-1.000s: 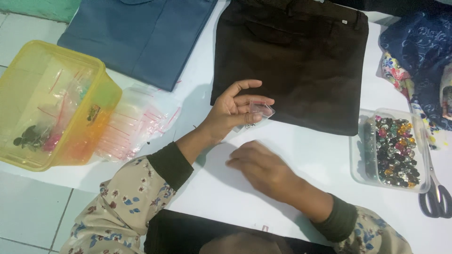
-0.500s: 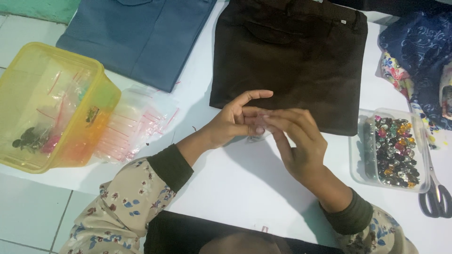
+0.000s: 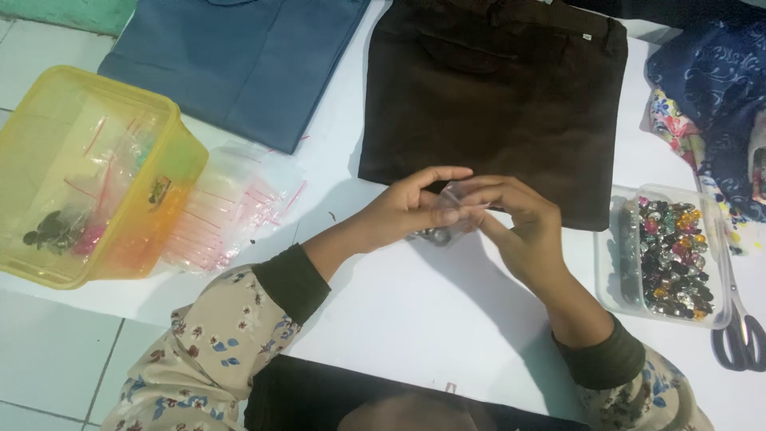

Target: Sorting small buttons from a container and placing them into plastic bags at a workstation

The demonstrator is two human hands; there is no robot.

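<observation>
My left hand (image 3: 407,209) and my right hand (image 3: 519,223) meet over the white table (image 3: 399,303), just below the folded dark brown cloth (image 3: 495,104). Between their fingertips they pinch a small clear plastic bag (image 3: 451,199). A few dark round beads hang at the bag's bottom (image 3: 435,236). Both sleeves are floral with dark green cuffs.
A yellow plastic tub (image 3: 120,223) with small bags and dark beads stands at the left. Beside it lies a pile of clear zip bags (image 3: 231,207). A clear tray of coloured beads (image 3: 670,251) and scissors (image 3: 742,335) sit at the right. Blue cloth (image 3: 239,56) lies behind.
My right hand rose from the table and joined the left hand on the small bag. Both hands now hold it slightly farther right.
</observation>
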